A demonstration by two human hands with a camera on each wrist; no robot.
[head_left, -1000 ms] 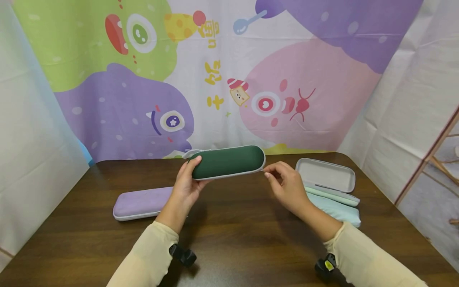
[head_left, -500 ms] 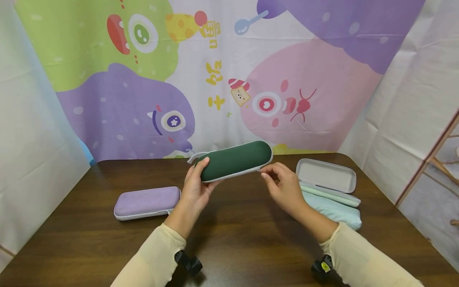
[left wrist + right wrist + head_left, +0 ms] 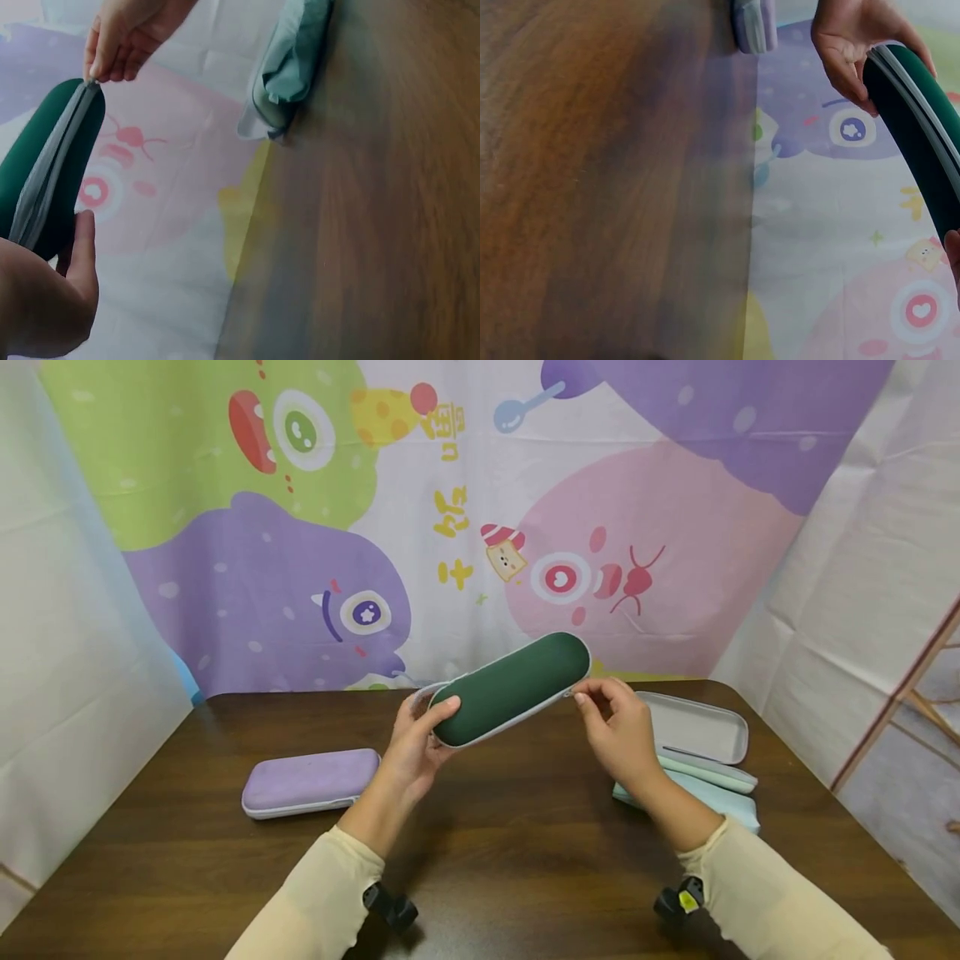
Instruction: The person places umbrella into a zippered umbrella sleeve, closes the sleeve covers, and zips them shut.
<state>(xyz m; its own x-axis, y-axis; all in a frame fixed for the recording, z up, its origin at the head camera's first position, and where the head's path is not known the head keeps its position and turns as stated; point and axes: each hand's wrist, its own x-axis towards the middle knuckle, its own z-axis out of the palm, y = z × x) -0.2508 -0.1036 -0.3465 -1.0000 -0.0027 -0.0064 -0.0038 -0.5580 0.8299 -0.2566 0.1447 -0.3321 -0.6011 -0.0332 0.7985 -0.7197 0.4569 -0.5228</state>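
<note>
Left hand (image 3: pixel 412 752) grips the left end of the green case (image 3: pixel 513 689), thumb on the face turned to the head camera; right hand (image 3: pixel 618 731) pinches at the zip pull (image 3: pixel 568 692) by the right end. That's the head view. Case is up off the table (image 3: pixel 480 877), long axis slanting from left hand up toward the right. Key relation, as I judge it: right hand is the nearer one to the pull, and the zip edge runs from there back to the left hand. Purple case (image 3: pixel 311 782) is left of the green case, on the table; open case (image 3: pixel 697 727) and pouch (image 3: pixel 712 797) right of it. Writing: yellow characters on the backdrop (image 3: pixel 457 635), turned sideways, can't read them reliably. No label that I can make out on the green case.

Left wrist view: zip (image 3: pixel 51 169) runs along the green case's side, right hand's fingertips at its upper end. No lettering.

Right wrist view: left hand holds the upper end; only a bit of right hand at the frame edge, so pinch can't be checked there. No lettering legible.
</note>
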